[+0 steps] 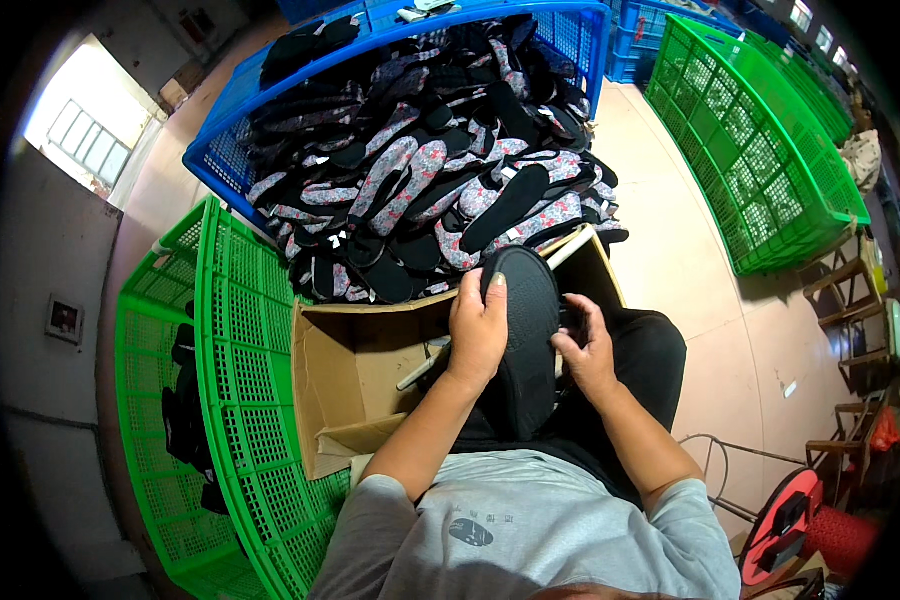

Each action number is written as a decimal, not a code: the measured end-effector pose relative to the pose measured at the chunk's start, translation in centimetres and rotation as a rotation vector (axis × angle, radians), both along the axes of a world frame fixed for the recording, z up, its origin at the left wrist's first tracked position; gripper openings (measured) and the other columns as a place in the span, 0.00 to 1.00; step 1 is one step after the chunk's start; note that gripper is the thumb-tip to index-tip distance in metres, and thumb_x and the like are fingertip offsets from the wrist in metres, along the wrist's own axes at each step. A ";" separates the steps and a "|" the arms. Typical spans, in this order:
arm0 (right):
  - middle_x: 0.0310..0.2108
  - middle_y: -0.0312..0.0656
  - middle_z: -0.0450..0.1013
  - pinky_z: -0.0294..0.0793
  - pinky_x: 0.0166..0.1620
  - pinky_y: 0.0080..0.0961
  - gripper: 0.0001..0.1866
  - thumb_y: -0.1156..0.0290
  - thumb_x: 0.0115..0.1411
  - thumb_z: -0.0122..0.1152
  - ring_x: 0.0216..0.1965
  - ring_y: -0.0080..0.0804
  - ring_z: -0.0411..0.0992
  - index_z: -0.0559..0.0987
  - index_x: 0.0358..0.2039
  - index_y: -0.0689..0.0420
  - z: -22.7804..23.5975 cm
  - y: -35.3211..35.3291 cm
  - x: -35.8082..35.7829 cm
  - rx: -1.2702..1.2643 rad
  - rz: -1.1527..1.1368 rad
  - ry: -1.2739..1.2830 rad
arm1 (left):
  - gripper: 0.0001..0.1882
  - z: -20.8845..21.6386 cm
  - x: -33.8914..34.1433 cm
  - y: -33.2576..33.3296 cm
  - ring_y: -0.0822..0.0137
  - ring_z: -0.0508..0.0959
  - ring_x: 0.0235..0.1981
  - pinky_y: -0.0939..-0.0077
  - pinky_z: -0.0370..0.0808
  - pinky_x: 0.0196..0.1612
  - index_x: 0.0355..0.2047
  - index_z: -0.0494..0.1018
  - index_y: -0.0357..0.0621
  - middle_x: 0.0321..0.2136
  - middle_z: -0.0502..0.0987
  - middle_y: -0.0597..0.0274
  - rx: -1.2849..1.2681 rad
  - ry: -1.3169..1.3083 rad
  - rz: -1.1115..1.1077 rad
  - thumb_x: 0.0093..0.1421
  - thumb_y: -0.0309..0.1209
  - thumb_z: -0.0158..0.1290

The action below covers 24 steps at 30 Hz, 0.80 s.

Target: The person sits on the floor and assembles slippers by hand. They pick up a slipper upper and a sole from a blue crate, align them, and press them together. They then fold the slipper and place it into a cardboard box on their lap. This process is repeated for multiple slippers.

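Over my lap, a black slipper (526,340) is held with its textured sole facing up and its toe end pointing away from me. My left hand (480,335) is closed on its left edge, with the thumb lying on the sole. At the slipper's right edge, my right hand (590,352) has curled fingers and thumb around a dark part of it; the fingertips are partly hidden. Just beyond sits an open cardboard box (340,370), with a thin pale rod (415,372) inside. Behind the box lies a large heap of black slippers with floral insoles (410,185).
The heap fills a blue plastic crate (220,160). On my left stands a green crate (260,400) with black items beside it. Another green crate (740,150) stands at far right. Wooden stools (840,285) and a red spool (780,525) are on the right.
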State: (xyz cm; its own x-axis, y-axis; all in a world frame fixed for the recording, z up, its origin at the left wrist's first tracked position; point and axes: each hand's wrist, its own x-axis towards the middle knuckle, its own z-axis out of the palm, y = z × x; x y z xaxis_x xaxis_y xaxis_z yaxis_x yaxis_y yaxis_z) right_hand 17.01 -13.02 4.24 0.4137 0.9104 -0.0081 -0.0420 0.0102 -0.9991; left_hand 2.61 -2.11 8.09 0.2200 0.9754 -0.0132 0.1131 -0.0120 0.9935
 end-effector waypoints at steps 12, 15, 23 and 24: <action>0.36 0.30 0.70 0.67 0.45 0.17 0.12 0.63 0.70 0.49 0.38 0.16 0.66 0.73 0.43 0.58 -1.2 0.3 1.1 0.076 -0.076 0.446 | 0.21 1.7 1.8 -3.0 0.56 0.66 0.24 0.65 0.68 0.32 0.30 0.67 0.33 0.22 0.68 0.47 0.202 0.272 -0.302 0.68 0.43 0.49; 0.34 0.30 0.69 0.66 0.44 0.17 0.12 0.62 0.71 0.47 0.37 0.17 0.65 0.73 0.41 0.57 -0.4 0.3 1.3 0.041 -0.085 0.490 | 0.22 2.0 2.1 -3.0 0.59 0.65 0.23 0.66 0.68 0.32 0.30 0.67 0.33 0.21 0.67 0.48 0.188 0.314 -0.323 0.69 0.44 0.47; 0.35 0.32 0.70 0.67 0.45 0.19 0.14 0.59 0.70 0.48 0.37 0.19 0.67 0.73 0.41 0.57 -0.8 0.4 1.7 -0.049 -0.159 0.449 | 0.24 0.6 2.8 -3.4 0.43 0.70 0.24 0.59 0.68 0.30 0.29 0.69 0.34 0.22 0.70 0.40 0.128 0.207 -0.341 0.70 0.45 0.43; 0.36 0.33 0.71 0.68 0.45 0.20 0.15 0.58 0.70 0.49 0.37 0.20 0.68 0.73 0.41 0.57 -0.7 0.5 1.7 -0.055 -0.169 0.485 | 0.24 0.6 2.8 -3.4 0.44 0.70 0.24 0.60 0.68 0.30 0.29 0.69 0.34 0.22 0.70 0.41 0.114 0.196 -0.347 0.70 0.45 0.42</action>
State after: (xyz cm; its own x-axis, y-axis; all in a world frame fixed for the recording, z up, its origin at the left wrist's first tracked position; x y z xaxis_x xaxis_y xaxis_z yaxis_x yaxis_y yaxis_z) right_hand 18.68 -12.56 3.53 0.4920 0.8239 -0.2815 -0.5026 0.0048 -0.8645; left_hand 5.43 -5.53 8.74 0.5404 0.8412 0.0166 0.2698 -0.1920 0.9436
